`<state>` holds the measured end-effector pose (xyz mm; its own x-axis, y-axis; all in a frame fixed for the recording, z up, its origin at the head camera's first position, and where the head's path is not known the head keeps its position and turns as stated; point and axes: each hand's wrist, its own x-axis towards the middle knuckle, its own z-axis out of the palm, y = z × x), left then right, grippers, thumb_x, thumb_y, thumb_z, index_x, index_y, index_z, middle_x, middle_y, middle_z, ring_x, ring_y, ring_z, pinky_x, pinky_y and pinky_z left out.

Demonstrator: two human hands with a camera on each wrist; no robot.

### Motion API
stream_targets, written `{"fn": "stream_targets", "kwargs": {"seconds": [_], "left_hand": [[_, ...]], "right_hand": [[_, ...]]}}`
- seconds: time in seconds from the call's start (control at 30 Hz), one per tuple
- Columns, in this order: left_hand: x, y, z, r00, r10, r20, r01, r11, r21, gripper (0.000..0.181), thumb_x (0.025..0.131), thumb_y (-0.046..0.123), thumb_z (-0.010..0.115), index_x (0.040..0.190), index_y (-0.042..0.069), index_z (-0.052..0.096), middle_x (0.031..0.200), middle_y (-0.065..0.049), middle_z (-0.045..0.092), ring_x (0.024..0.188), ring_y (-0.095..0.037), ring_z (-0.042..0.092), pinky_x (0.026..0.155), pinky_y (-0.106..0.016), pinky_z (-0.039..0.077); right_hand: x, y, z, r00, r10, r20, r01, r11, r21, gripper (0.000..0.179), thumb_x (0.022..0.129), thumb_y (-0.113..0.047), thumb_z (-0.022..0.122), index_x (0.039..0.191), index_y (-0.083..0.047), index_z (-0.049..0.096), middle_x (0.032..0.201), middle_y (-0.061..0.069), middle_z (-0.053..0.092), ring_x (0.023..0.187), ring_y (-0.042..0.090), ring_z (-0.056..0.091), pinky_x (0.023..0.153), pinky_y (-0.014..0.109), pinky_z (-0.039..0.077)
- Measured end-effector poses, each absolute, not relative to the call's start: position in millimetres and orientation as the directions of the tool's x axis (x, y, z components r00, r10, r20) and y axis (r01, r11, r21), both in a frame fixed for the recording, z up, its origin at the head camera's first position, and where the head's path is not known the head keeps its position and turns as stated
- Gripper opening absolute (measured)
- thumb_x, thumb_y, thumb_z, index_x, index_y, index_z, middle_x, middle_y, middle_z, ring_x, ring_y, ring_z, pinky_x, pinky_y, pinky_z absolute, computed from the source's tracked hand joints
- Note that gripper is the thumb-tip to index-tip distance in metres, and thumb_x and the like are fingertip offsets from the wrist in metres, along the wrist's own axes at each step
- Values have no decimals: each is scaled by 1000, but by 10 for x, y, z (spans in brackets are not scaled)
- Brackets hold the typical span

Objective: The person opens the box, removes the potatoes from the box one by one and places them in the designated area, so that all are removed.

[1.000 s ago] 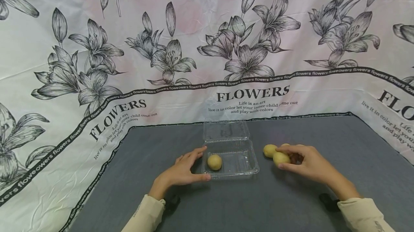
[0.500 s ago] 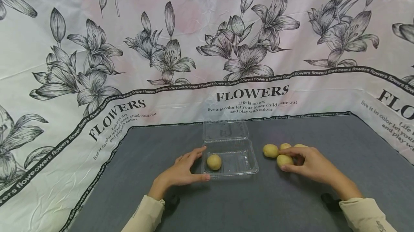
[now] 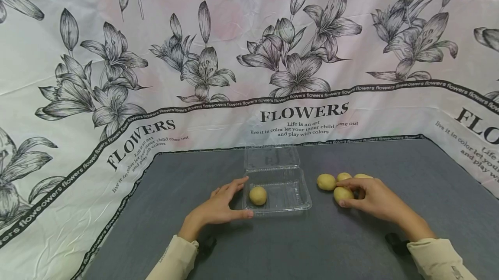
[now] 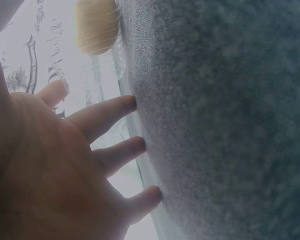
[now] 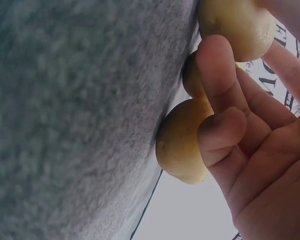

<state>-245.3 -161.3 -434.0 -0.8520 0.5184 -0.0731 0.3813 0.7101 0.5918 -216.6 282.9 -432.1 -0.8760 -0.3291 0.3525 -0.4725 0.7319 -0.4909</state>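
Note:
A clear plastic clamshell box (image 3: pixel 286 211) lies on the grey table with its lid tipped back and one potato (image 3: pixel 258 196) at the left of its tray. My left hand (image 3: pixel 218 204) is spread along the box's left side, thumb at the front corner, and its fingertips (image 4: pixel 152 192) meet the tabletop in the left wrist view. On the right, my right hand (image 3: pixel 374 195) pinches a potato (image 3: pixel 342 195) between thumb and forefinger, low over the cloth. The right wrist view shows this potato (image 5: pixel 235 30) at the top, with another potato (image 5: pixel 182 145) beyond the curled fingers.
Close behind the right hand lie more potatoes: one at the left (image 3: pixel 325 182), a middle potato (image 3: pixel 344 176) and a partly hidden one (image 3: pixel 363 176). The open lid (image 3: pixel 271 157) reaches toward the flower-printed curtain (image 3: pixel 218 128) at the table's back edge.
The pinched potato and the right fingertips shifted slightly right about half a second ago, uncovering more of the potatoes behind. Since then both hands have stayed nearly still. The left hand keeps its place.

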Motion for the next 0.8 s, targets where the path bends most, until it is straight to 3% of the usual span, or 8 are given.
{"fn": "stream_targets", "kwargs": {"seconds": [0.3,0.53,0.8], "left_hand": [[-2457,-1614,-4342,-852,520,-66,385,706,594,97,85,65,71,163,36,20,163,-5,41,155,-34,24,120,-69,11],[-2446,-1615,-4326,-849,524,-67,387,702,598,98,85,65,71,163,34,20,163,-6,40,155,-34,24,120,-71,12],[-2454,-1608,-4318,-846,529,-65,391,698,600,99,86,65,71,163,31,20,163,-6,40,155,-34,25,120,-70,12]], "right_hand": [[-2177,2792,-4312,-872,-316,374,-471,748,-467,38,77,-32,90,109,-18,76,83,-11,62,69,1,47,59,21,39],[-2167,2803,-4289,-883,-320,344,-453,774,-443,42,80,-36,87,116,-17,76,91,-10,69,73,2,49,62,22,40],[-2171,2813,-4295,-856,-329,398,-487,771,-409,46,79,-36,89,119,-17,76,102,-4,78,80,2,58,66,24,46]]}}
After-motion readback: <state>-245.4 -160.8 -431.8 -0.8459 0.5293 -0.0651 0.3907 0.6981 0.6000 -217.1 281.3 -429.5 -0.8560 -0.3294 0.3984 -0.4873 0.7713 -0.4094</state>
